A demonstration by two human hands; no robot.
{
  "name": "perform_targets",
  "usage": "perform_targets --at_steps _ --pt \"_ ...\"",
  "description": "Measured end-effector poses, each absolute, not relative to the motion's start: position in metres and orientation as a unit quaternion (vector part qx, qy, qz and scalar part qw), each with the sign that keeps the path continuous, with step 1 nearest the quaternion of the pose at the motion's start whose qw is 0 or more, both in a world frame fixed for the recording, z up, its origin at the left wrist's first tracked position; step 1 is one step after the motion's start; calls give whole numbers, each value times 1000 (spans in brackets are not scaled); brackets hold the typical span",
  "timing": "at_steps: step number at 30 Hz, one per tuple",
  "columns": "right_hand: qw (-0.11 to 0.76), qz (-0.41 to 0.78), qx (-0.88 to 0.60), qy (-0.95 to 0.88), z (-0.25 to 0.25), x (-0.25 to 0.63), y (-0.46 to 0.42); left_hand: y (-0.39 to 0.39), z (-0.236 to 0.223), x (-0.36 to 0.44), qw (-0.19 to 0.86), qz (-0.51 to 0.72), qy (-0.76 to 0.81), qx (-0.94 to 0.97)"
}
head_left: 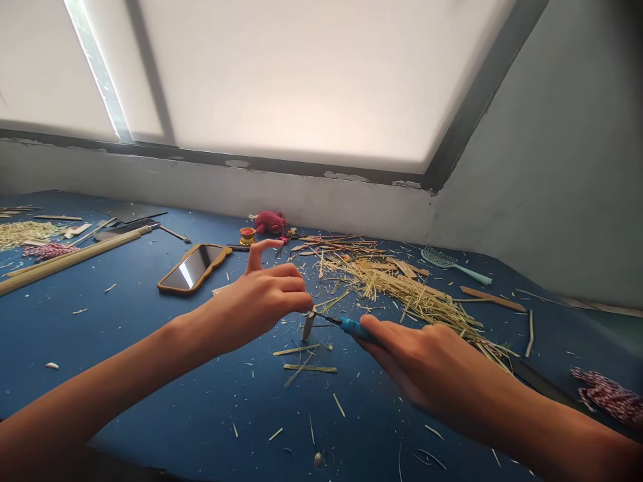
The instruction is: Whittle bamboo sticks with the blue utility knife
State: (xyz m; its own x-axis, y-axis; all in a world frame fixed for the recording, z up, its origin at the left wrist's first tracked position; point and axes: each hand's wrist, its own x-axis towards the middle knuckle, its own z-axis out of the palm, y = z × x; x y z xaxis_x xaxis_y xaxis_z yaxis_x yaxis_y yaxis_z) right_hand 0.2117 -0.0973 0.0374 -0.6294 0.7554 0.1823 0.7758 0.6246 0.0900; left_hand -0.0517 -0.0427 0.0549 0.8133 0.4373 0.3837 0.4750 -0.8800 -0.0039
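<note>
My left hand [271,294] is closed at the middle, its index finger raised and bent, its thumb hidden. Below its curled fingers, a short pale bamboo piece [308,327] sticks downward, apparently in their grip. From the right, my right hand [419,355] wraps around the blue handle of a slim knife [354,328]. The dark blade points left and reaches the top of the bamboo piece, close to my left fingertips. Thin bamboo strips [310,368] lie on the blue table [175,402] just below.
Behind my right hand spreads a heap of bamboo shavings [412,294]. A phone [193,268], bamboo poles [85,258] and a red plush toy [270,222] lie farther back. On the right are a green hairbrush [455,264] and red-and-white cord [607,395].
</note>
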Motion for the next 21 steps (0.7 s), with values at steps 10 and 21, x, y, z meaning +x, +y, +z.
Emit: perform_targets --at_steps 10,21 --pt "64 -67 -435 -896 37 213 -101 -55 40 -45 119 -339 -266 -895" --pt "72 3 -496 -865 22 208 -104 -51 -18 -28 42 -384 -363 -848"
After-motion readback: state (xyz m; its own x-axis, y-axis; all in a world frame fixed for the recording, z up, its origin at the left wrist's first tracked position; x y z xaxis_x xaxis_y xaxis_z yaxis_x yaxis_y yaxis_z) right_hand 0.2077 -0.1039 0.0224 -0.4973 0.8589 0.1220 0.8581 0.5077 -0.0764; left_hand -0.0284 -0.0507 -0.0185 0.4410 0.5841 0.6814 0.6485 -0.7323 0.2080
